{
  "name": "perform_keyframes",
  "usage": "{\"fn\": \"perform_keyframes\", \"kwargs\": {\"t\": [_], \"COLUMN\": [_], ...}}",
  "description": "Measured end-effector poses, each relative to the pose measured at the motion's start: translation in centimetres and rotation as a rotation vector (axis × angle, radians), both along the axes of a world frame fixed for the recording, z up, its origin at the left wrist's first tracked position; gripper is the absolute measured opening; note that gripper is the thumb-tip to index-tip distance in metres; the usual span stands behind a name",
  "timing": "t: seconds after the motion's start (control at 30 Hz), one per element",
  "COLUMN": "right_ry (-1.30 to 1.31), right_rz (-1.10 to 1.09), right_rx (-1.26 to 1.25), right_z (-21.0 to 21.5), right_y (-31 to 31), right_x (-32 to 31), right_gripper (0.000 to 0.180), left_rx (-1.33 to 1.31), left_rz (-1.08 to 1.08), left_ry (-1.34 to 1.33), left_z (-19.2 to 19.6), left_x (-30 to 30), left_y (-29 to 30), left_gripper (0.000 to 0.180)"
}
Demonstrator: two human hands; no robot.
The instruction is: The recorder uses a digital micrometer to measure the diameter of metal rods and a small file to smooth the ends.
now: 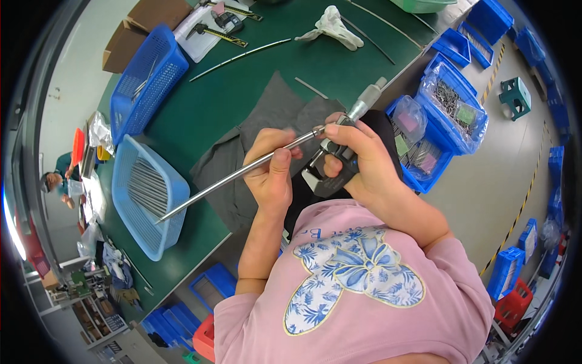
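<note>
A long, thin metal rod [212,187] slants across the view, pinched near its upper end by the fingers of my left hand [270,168]. My right hand [370,155] is wrapped around a micrometer [366,101] with a dark frame and a silver thimble pointing up and right. The rod's upper end meets my right fingertips beside the micrometer; whether it lies between the measuring faces I cannot tell. Its lower end hangs over a light blue basket [159,241] holding several similar rods [145,185]. Under my hands a grey cloth [221,161] is spread over the green table [209,100].
Another blue basket [124,91] stands farther back on the left. Calipers [221,36], a segmented rod [239,59] and a crumpled white glove [333,29] lie at the back. Blue bins [445,161] with bagged metal parts stand right. Another person [54,179] is at far left.
</note>
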State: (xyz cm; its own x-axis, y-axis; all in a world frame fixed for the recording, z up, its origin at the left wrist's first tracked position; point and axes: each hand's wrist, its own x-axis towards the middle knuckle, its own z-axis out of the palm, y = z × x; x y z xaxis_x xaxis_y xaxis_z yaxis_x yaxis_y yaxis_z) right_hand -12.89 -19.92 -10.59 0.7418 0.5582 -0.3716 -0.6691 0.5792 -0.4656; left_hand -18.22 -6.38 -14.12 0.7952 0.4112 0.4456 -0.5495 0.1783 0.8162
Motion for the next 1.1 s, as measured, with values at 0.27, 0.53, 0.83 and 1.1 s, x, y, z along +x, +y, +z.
{"fn": "perform_keyframes", "kwargs": {"t": [0.27,0.53,0.83,1.1], "right_ry": [-0.174,-0.191,-0.165,-0.244], "right_rz": [0.154,0.24,0.299,0.289], "right_rx": [0.185,0.186,0.185,0.17], "right_z": [2.3,3.7,3.5,3.3], "right_y": [-3.3,-2.6,-2.3,-2.3], "right_x": [3.3,3.6,3.7,3.5], "right_gripper": [0.068,0.065,0.066,0.066], "left_rx": [-0.241,-0.354,-0.295,-0.217], "left_rz": [-0.164,-0.308,-0.308,-0.261], "left_ry": [0.087,0.295,0.387,0.439], "left_z": [3.1,3.7,4.3,4.6], "left_x": [-2.0,-2.3,-2.3,-2.4], "left_y": [0.0,-0.7,-0.6,-0.6], "left_gripper": [0.024,0.025,0.024,0.024]}}
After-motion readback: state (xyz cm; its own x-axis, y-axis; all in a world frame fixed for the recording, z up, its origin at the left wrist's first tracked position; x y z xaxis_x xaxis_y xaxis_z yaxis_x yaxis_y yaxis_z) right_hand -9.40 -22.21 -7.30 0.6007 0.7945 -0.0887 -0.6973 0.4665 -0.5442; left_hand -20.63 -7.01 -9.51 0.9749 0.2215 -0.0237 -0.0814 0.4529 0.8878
